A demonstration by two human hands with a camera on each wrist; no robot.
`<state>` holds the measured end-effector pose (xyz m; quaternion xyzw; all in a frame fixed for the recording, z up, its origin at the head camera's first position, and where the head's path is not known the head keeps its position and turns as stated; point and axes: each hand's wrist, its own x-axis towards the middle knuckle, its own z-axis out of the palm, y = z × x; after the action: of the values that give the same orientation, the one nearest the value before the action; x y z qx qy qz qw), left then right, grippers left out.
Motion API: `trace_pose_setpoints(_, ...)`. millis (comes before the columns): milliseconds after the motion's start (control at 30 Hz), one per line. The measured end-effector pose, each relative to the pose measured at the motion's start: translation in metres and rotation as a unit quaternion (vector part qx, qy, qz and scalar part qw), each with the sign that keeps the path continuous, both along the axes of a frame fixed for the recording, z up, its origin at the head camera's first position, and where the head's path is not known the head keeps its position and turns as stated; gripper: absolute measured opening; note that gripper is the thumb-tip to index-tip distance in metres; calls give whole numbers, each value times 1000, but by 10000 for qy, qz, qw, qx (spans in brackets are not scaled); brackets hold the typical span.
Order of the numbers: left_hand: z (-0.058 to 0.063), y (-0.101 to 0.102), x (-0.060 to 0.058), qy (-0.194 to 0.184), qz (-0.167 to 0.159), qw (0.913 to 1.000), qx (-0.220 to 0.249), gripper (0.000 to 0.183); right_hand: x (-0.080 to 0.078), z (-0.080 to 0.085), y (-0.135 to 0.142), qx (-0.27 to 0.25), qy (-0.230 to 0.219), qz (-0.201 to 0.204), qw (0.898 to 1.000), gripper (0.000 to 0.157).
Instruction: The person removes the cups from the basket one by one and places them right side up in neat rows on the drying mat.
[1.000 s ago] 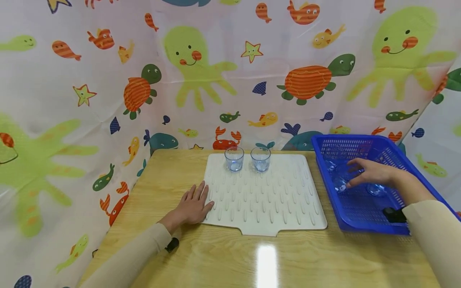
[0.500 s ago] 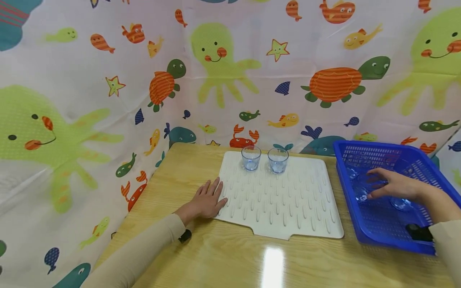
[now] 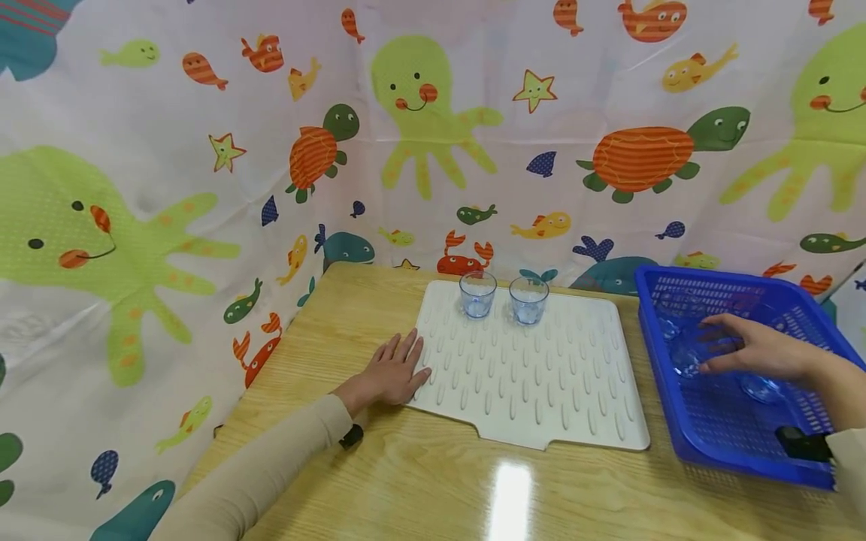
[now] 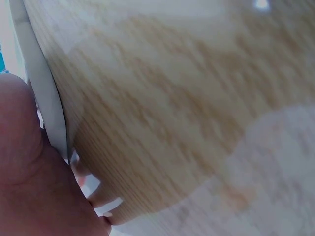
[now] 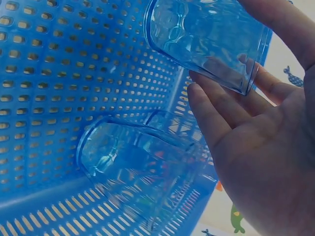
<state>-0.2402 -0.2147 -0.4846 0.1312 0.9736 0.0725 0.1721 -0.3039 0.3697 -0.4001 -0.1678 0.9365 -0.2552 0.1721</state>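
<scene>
Low in the blue basket (image 3: 700, 451), my right hand (image 3: 764, 349) is curled partly round a clear drinking glass (image 5: 211, 34). In the right wrist view the fingers (image 5: 211, 105) lie along one side of that glass and the thumb (image 5: 285, 24) overlaps the other. A second clear glass (image 5: 133, 167) lies beside it in that view. My left hand (image 3: 389, 376) rests flat, fingers spread, on the left edge of the white ridged drying board (image 3: 541, 376). Two upright glasses, a left glass (image 3: 477, 297) and a right glass (image 3: 528, 302), stand at the board's back.
Another glass (image 3: 761, 387) is in the basket, under my right wrist. A wooden table (image 3: 419, 481) carries the board and the basket. Behind and to the left hangs a curtain (image 3: 446, 210) printed with sea animals.
The head view has turned left, so the board and basket sit further right in it. My hands keep their places at the board edge and in the basket.
</scene>
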Motion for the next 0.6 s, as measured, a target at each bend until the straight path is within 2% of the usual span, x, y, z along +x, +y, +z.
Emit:
trace_pose_setpoints(200,2,2,1,40,70,9999,96,73,7,11,-1,-116,199,42,9997,83)
trace_pose_setpoints(433,-9,0,-1,30,48,9999,83,74,11,20,-1,-69,358,-55,9993,87)
trace_pose_setpoints(600,-12,3,-5,73,22,9999,86,75,15,24,3,-112,420,-134,9990,86)
